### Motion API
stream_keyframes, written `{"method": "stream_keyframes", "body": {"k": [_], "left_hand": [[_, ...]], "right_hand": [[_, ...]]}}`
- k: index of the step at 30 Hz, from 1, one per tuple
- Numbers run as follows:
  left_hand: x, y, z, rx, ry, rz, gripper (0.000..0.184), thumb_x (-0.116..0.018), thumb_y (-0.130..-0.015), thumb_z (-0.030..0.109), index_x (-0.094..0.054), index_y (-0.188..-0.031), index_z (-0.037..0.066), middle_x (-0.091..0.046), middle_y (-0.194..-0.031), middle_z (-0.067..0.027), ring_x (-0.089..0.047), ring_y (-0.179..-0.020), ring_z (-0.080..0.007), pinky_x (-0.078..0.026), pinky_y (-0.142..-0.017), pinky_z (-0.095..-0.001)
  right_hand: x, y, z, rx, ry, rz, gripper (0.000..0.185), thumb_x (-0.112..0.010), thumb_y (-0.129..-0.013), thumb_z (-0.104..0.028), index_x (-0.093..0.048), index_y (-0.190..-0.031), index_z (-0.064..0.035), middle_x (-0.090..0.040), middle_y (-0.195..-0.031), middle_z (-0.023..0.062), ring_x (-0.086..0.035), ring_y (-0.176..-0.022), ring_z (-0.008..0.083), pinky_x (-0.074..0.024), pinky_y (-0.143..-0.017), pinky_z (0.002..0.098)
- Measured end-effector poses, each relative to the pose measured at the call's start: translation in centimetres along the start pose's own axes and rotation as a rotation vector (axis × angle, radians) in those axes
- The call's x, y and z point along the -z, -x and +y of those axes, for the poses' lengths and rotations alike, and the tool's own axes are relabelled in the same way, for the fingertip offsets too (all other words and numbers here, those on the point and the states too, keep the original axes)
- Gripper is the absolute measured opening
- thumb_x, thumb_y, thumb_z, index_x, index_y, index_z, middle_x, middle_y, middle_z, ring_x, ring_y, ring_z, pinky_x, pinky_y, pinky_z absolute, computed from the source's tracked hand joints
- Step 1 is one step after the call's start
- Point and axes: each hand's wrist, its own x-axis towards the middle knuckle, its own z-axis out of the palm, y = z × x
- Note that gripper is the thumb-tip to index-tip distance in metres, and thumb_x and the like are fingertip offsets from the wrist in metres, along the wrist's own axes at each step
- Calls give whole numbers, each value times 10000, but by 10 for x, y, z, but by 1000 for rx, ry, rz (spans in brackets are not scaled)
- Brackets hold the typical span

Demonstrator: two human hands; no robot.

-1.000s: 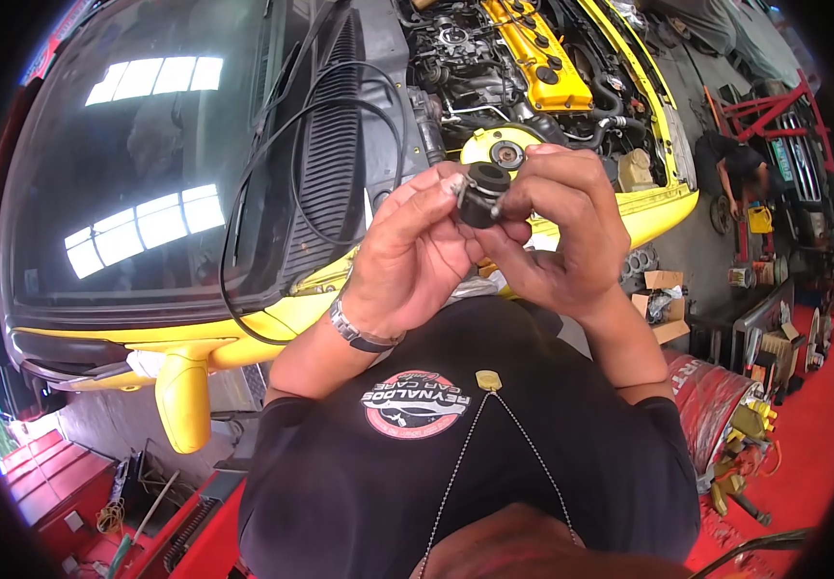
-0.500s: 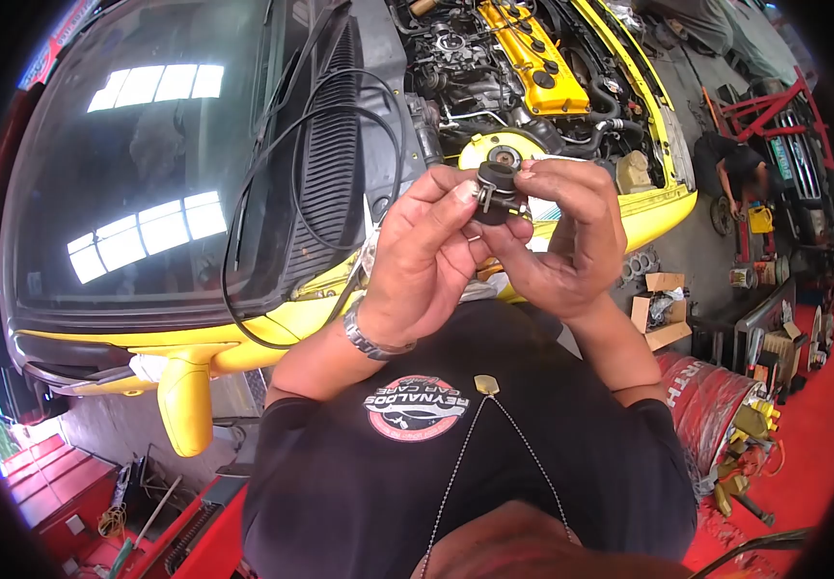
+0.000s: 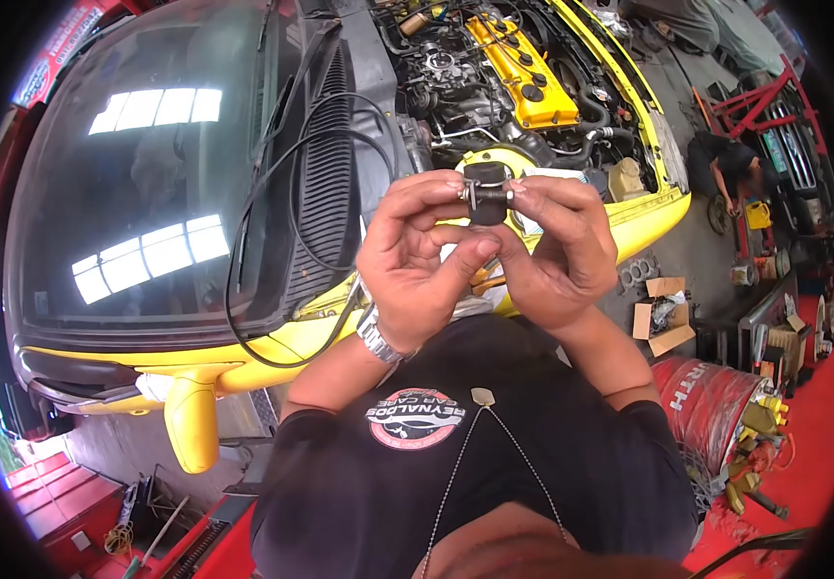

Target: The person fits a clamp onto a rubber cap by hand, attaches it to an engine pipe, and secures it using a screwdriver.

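A small black cylindrical part, with a metal clamp around it, is held up between my two hands above the yellow fender. My left hand, with a metal watch on its wrist, grips the clamp's left end at the fingertips, thumb below. On the other side my right hand pinches the clamp's right end, its thumb near the bottom of the part. Behind them lies the open engine bay with a yellow valve cover.
A black cable loops over the cowl and windshield. The yellow side mirror sticks out at lower left. An open cardboard box and a red drum stand at right. Another person bends down farther off.
The black part has turned, so the clamp's screw side now faces me. My left fingers have moved to the clamp's end and my left thumb has dropped below. The view has shifted slightly.
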Motion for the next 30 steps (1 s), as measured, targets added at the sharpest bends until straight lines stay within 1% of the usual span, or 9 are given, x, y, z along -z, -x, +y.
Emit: {"method": "stream_keyframes", "body": {"k": [4,6,9,12,15,20,22,24,30], "left_hand": [[8,-4,4,-68,-119,-37,460,-715,-755,-102,-506,-1163,-66,-498,-1194,-185,-615,-1006,-195,-592,-781,-267],[9,-7,6,-108,-175,-90,437,-738,-741,-71,-527,-1124,-73,-529,-1146,-190,-623,-976,-191,-594,-751,-254],[7,-10,5,-176,-235,-73,430,-770,-721,-24,-548,-1086,-75,-562,-1087,-190,-624,-959,-186,-587,-720,-238],[8,-9,4,-192,-299,-68,436,-792,-707,11,-555,-1062,-76,-575,-1058,-193,-622,-938,-184,-576,-709,-237],[6,-10,1,-236,-286,-49,437,-803,-704,31,-557,-1050,-72,-582,-1048,-194,-620,-921,-181,-566,-701,-245],[3,-9,1,-252,-294,-31,432,-807,-704,36,-559,-1043,-67,-586,-1044,-196,-618,-893,-181,-555,-694,-249],[4,-10,2,-263,-298,-30,436,-813,-701,40,-562,-1044,-62,-593,-1037,-194,-617,-882,-180,-547,-690,-250],[6,-11,3,-315,-399,-72,439,-824,-697,44,-571,-1043,-48,-612,-1010,-181,-613,-855,-181,-524,-687,-263],[4,-9,5,-334,-425,-58,432,-831,-689,39,-582,-1035,-33,-630,-978,-170,-611,-838,-190,-503,-687,-280]], "right_hand": [[2,-3,-2,30,-29,-27,414,-781,-676,33,-639,-1056,-45,-645,-1002,123,-639,-861,242,-521,-736,331],[5,-8,-6,37,-9,-44,412,-781,-676,28,-633,-1052,-49,-644,-999,123,-639,-863,243,-521,-741,333],[7,-9,-9,54,38,-66,404,-780,-682,16,-626,-1049,-52,-643,-997,123,-640,-867,244,-522,-749,334],[8,-5,-11,46,62,-65,395,-779,-695,6,-623,-1054,-49,-643,-999,123,-641,-872,243,-523,-754,333],[6,-2,-11,18,52,-50,389,-776,-707,1,-621,-1061,-48,-643,-1002,123,-642,-876,239,-523,-756,332],[4,0,-7,11,25,-26,390,-776,-712,-6,-614,-1065,-47,-641,-996,121,-639,-872,232,-522,-750,323],[3,1,-7,4,2,-24,388,-763,-711,9,-601,-1060,-37,-634,-981,122,-633,-857,229,-521,-744,322],[3,1,-6,5,-5,-19,383,-750,-711,17,-591,-1056,-31,-630,-975,123,-629,-851,229,-518,-737,321],[1,6,-1,13,-54,-12,380,-714,-714,32,-557,-1056,-20,-623,-960,127,-620,-821,233,-504,-713,325]]}}
